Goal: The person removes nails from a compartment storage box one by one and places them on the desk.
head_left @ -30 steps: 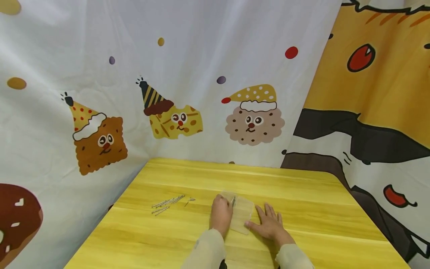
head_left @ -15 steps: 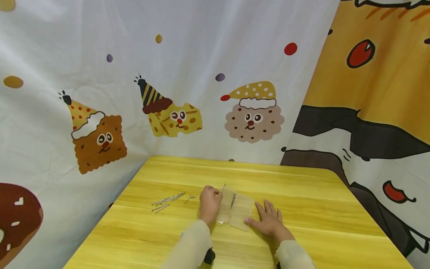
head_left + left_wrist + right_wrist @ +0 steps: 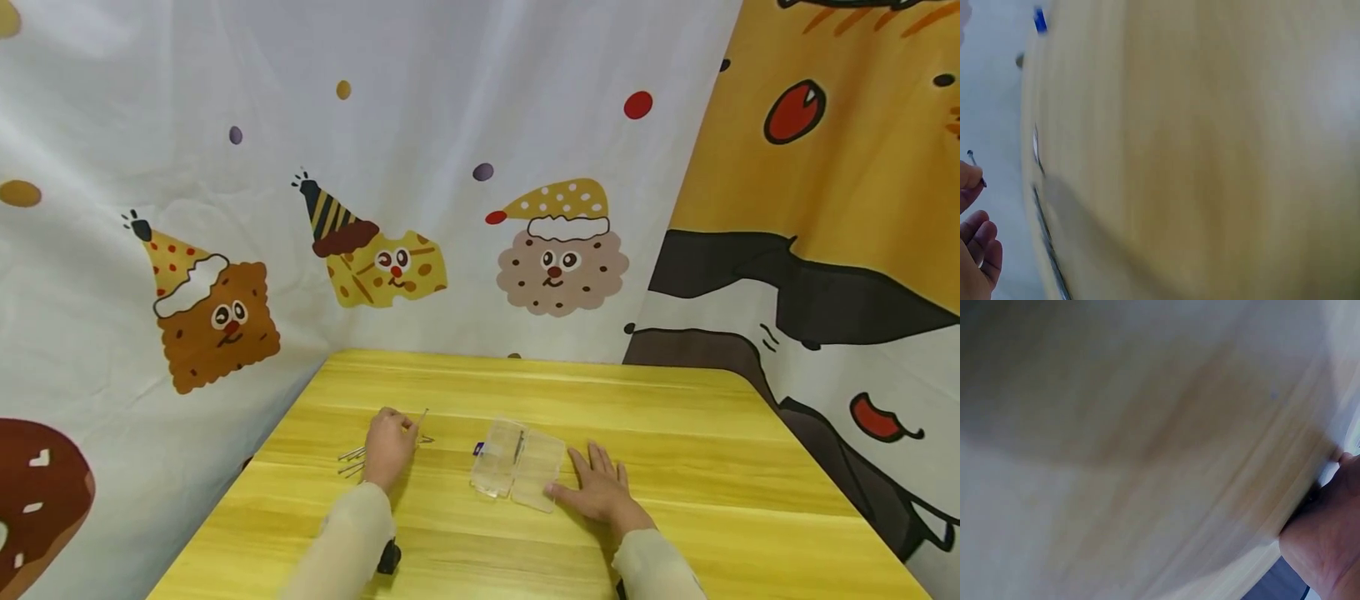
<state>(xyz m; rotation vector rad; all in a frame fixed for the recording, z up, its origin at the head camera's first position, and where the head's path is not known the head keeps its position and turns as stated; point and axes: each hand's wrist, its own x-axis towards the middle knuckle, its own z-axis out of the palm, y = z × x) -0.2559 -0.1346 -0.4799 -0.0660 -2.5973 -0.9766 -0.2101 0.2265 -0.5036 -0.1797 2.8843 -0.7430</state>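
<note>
My left hand [image 3: 390,447] pinches a thin metal nail [image 3: 973,158] between thumb and finger, above the table left of the box. Below it lie several long silver nails [image 3: 351,455], partly hidden behind the hand, and a few small ones [image 3: 427,439] just to its right. A clear plastic box [image 3: 495,467] lies unfolded in mid-table, some small metal pieces [image 3: 519,446] inside it near the hinge. At its left edge sits a blue catch [image 3: 478,449]. My right hand [image 3: 600,493] rests with fingers spread on the tabletop, its thumb on the clear lid [image 3: 538,475].
The yellow wood-grain table [image 3: 675,450] has a rounded far right corner. Behind it hangs a white cloth [image 3: 465,100] printed with cartoon biscuits. A black strap piece [image 3: 388,557] shows under the left sleeve.
My left hand has moved left from the clear box toward the nails on the table, carrying a nail. The box's blue catch has come into view. My right hand has stayed in place.
</note>
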